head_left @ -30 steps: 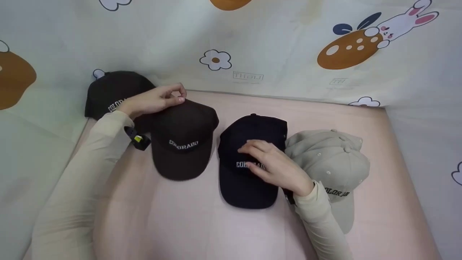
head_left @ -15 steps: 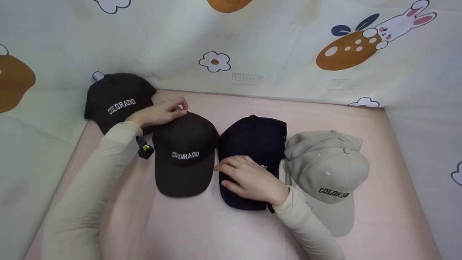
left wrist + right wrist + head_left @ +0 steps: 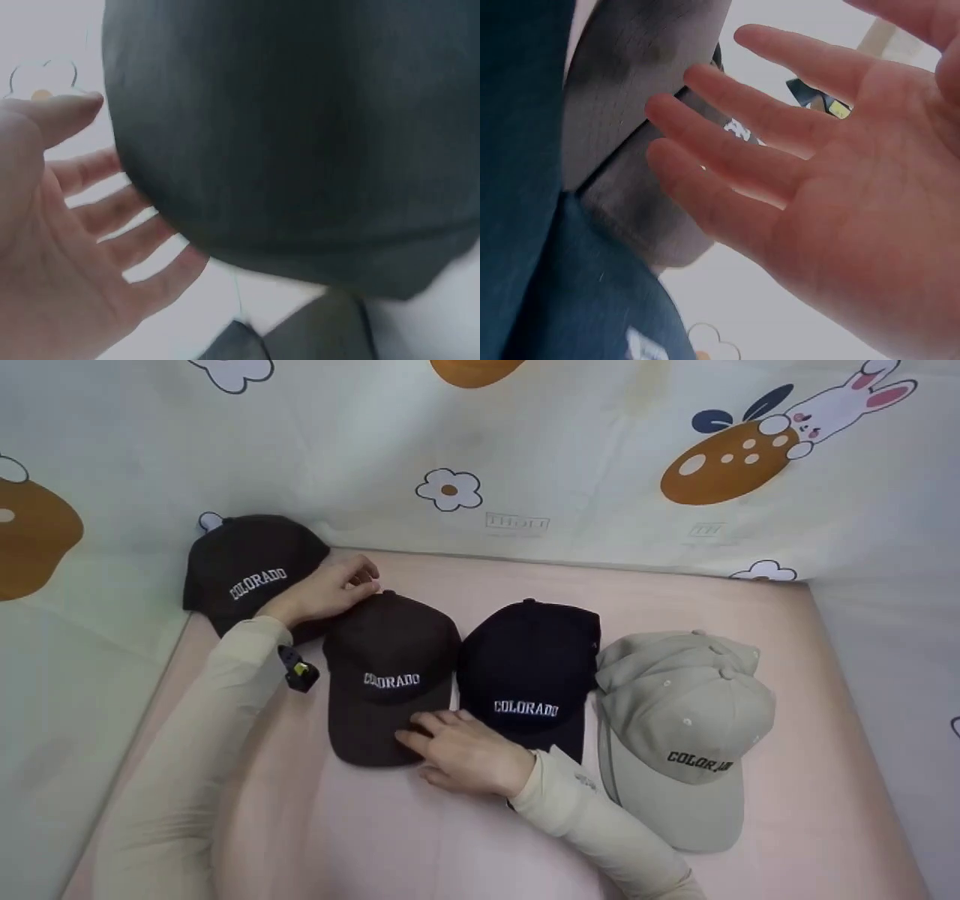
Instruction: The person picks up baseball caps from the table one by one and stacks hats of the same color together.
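A dark brown baseball cap (image 3: 390,641) lettered COLORADO lies brim toward me in the head view. My left hand (image 3: 326,589) is at the top of its crown; the left wrist view has the thumb and fingers spread beside a dark cap (image 3: 285,135). Over the front of the brown cap's brim is my right hand (image 3: 472,754), with its fingers extended and parted in the right wrist view. That hand and its sleeve cover part of the brim of a navy COLORADO cap (image 3: 529,656), which sits directly to the right of the brown one.
Another dark brown COLORADO cap (image 3: 259,551) leans in the back left corner, behind my left wrist. Overlapping beige caps (image 3: 694,727) lie at the right. Pink cloth (image 3: 360,832) covers the surface, and a printed cloth wall (image 3: 585,450) rises behind and at the sides.
The nearer brown cap has come toward me and slightly right, now beside the navy cap. My right hand has moved left from the navy cap to the brown brim. My left hand has come slightly nearer.
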